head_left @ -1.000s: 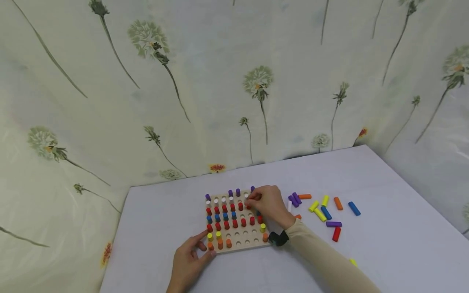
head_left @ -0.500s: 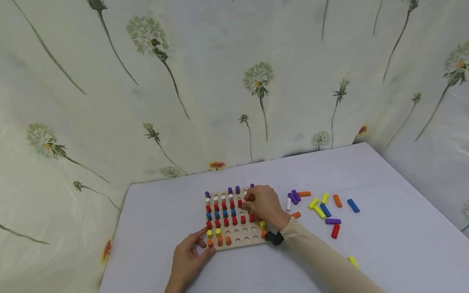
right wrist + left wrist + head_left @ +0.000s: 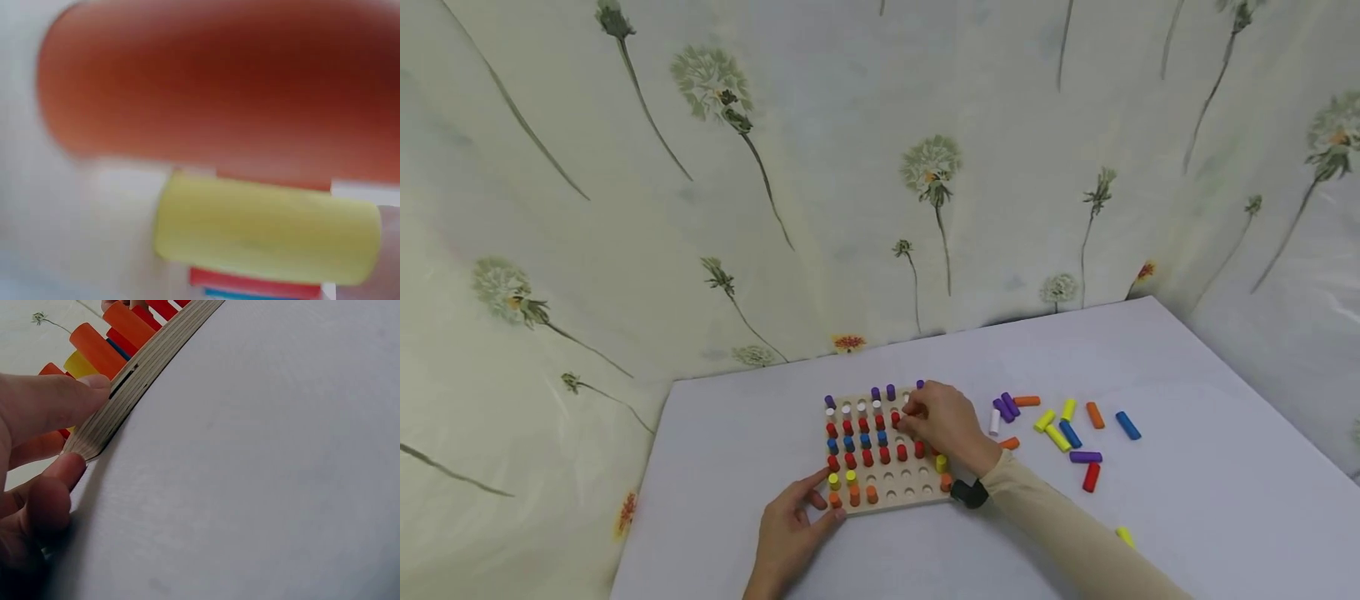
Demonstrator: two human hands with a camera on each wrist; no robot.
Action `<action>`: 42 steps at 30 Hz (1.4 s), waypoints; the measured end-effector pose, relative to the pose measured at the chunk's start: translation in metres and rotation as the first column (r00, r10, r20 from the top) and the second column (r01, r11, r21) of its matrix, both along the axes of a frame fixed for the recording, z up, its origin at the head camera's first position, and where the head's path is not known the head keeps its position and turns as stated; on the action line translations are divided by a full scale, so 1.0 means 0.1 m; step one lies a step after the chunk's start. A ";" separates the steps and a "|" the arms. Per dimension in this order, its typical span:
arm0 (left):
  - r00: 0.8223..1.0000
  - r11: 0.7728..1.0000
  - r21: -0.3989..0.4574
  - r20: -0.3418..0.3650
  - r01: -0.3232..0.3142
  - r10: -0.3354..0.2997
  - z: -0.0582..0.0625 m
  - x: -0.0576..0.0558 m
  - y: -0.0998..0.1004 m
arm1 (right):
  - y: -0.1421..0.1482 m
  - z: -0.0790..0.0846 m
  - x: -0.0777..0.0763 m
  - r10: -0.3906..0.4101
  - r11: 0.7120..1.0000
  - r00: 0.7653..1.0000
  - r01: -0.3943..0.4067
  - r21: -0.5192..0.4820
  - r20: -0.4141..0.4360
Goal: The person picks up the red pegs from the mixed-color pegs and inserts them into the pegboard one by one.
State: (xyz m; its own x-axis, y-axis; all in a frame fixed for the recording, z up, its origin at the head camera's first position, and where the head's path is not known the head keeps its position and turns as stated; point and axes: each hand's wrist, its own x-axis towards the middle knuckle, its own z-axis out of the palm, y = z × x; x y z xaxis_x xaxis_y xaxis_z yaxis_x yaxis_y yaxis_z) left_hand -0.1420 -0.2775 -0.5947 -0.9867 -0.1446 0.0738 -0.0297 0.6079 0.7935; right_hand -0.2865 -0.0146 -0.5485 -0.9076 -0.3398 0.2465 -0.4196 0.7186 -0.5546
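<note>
In the head view, a wooden pegboard (image 3: pixel 895 503) lies on the table, with rows of purple, white, red, blue, yellow and orange pegs standing in its holes. My left hand (image 3: pixel 788 533) grips its near-left corner. The left wrist view has the thumb (image 3: pixel 75 400) against the layered edge (image 3: pixel 125 387), fingers round the corner. My right hand (image 3: pixel 951 425) reaches over the board's right side, thumb and forefinger pinched at the upper red row, beside a red peg (image 3: pixel 896 420); the fingers mostly hide what they hold. An orange peg (image 3: pixel 187 81) and a yellow peg (image 3: pixel 262 228) fill the right wrist view.
Loose pegs lie on the white table right of the board, among them a white peg (image 3: pixel 995 422), a purple peg (image 3: pixel 1086 457), a red peg (image 3: pixel 1091 477) and a blue peg (image 3: pixel 1127 425). A yellow peg (image 3: pixel 1124 536) lies nearer. Flower-patterned cloth (image 3: pixel 820 208) hangs behind.
The right hand's fingertips have shifted slightly down and left over the board, from near a white peg to the upper red row. The left hand keeps its grip on the corner.
</note>
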 end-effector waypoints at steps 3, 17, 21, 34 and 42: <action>1.000 1.000 -0.008 0.001 0.005 -0.005 -0.01 0.00 0.02 | 0.08 0.03 0.01 0.055 0.998 0.998 -0.053 0.040 -0.036; 0.997 0.998 -0.041 -0.064 0.043 -0.046 0.02 -0.01 0.08 | 1.57 0.42 0.28 -0.003 0.998 0.995 0.009 0.067 -0.096; 0.995 0.997 -0.068 -0.091 0.022 -0.028 0.05 -0.01 0.04 | 2.02 0.32 0.40 -0.106 0.989 0.992 0.112 0.091 -0.074; 0.999 0.999 -0.024 -0.023 -0.026 0.025 0.03 0.00 -0.02 | 2.38 -0.25 0.65 -0.290 0.957 0.939 0.289 0.035 0.185; 1.000 0.999 -0.037 -0.016 -0.005 0.005 -0.02 0.00 0.00 | 2.43 -0.39 0.70 -0.363 0.929 0.899 0.371 0.014 0.247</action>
